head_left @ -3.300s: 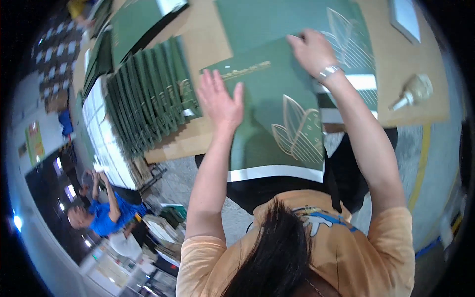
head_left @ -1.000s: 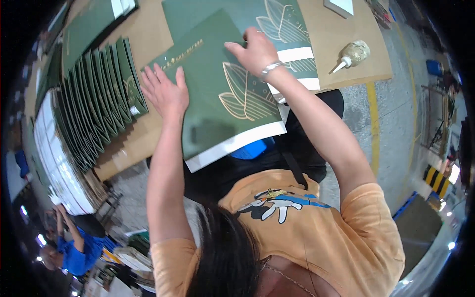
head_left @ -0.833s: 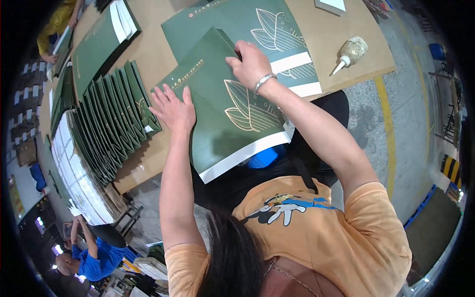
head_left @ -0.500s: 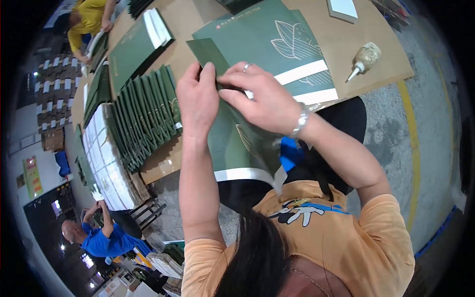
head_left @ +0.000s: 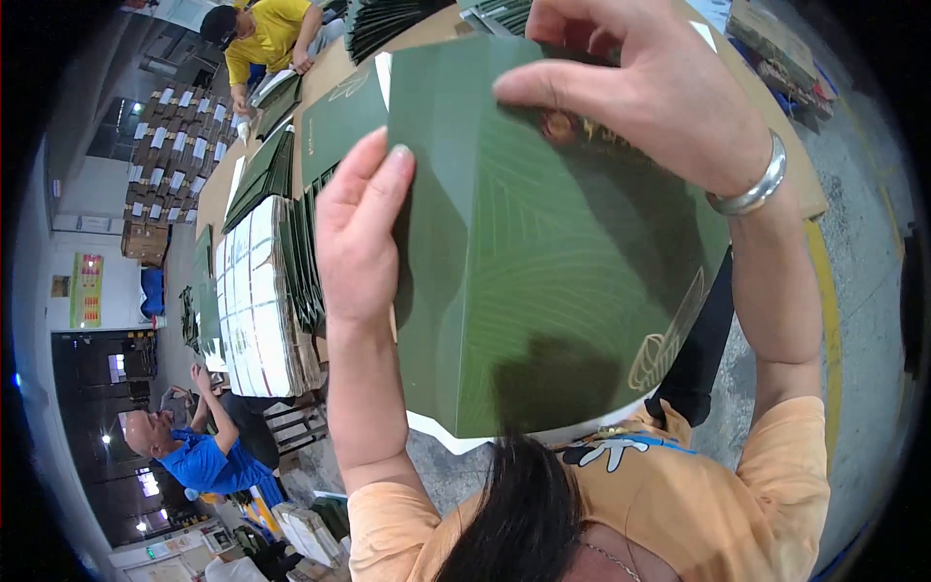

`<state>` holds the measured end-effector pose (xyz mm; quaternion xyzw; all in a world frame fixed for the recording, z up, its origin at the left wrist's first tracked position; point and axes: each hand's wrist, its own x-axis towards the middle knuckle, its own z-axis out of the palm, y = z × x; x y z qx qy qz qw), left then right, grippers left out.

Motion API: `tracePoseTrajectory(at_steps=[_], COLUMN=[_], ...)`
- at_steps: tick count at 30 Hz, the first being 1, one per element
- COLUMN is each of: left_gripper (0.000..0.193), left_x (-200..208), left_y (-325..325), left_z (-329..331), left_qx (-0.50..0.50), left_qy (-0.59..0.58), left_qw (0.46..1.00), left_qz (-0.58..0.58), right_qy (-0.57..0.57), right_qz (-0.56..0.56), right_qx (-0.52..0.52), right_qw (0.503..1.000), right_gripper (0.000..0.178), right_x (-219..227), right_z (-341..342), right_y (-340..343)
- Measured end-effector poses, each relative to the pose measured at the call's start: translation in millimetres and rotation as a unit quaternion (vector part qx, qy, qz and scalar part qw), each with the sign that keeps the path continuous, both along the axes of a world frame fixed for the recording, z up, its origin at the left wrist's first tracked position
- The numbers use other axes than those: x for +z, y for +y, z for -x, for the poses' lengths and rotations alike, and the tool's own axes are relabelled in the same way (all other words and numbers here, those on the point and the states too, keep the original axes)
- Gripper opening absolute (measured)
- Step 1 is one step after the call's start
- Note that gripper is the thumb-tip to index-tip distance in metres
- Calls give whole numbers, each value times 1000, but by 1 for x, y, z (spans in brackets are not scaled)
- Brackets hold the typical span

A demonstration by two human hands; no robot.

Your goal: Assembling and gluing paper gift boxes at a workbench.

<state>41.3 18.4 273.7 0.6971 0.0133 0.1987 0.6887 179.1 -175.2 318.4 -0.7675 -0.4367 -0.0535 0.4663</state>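
Observation:
A large green printed paper sheet (head_left: 553, 242) is held up close in front of me, hiding most of the table. Gold line drawings of leaves and small gold print mark its face, and a long crease runs down near its left side. White shows along its lower edge. At the left edge my left hand (head_left: 359, 238) pinches it, thumb on the near face. My right hand (head_left: 659, 92), with a silver bangle at the wrist, grips the top edge, thumb in front and fingers partly hidden behind.
Left of the sheet stand a thick white bundle (head_left: 254, 301), a row of folded green pieces (head_left: 303, 252) and a flat green sheet (head_left: 339, 121). A person in yellow (head_left: 272, 39) works at the far left; another in blue (head_left: 208, 461) sits beyond.
Both hands were close together at a fold; now they are apart. The sheet has come up and spread flat toward me. My right hand has moved up and right; the glue bottle is hidden.

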Motion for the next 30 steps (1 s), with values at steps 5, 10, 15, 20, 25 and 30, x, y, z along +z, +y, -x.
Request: tracePoseTrajectory(at_steps=[5, 10, 15, 20, 25, 30], left_gripper=[38, 48, 38, 63, 49, 45], left_x=[-24, -37, -44, -37, -27, -17], left_y=[-7, -24, -28, -38, -46, -52], left_z=[7, 12, 21, 34, 41, 44], left_qx=[13, 66, 78, 17, 31, 20], left_qy=[4, -49, -49, -44, -84, -131], left_qw=[1000, 995, 991, 993, 973, 957], left_qz=[-16, -52, -92, -105, -213, -257], right_qy=[180, 125, 174, 232, -4, 3], right_qz=[43, 19, -19, -17, 29, 11], right_qx=[182, 268, 248, 238, 247, 253], right_qw=[966, 955, 953, 943, 969, 967], right_gripper=[20, 27, 21, 18, 31, 51], right_x=[-9, -15, -21, -11, -4, 8], right_z=[0, 5, 9, 22, 25, 29], right_y=[11, 17, 19, 8, -11, -23])
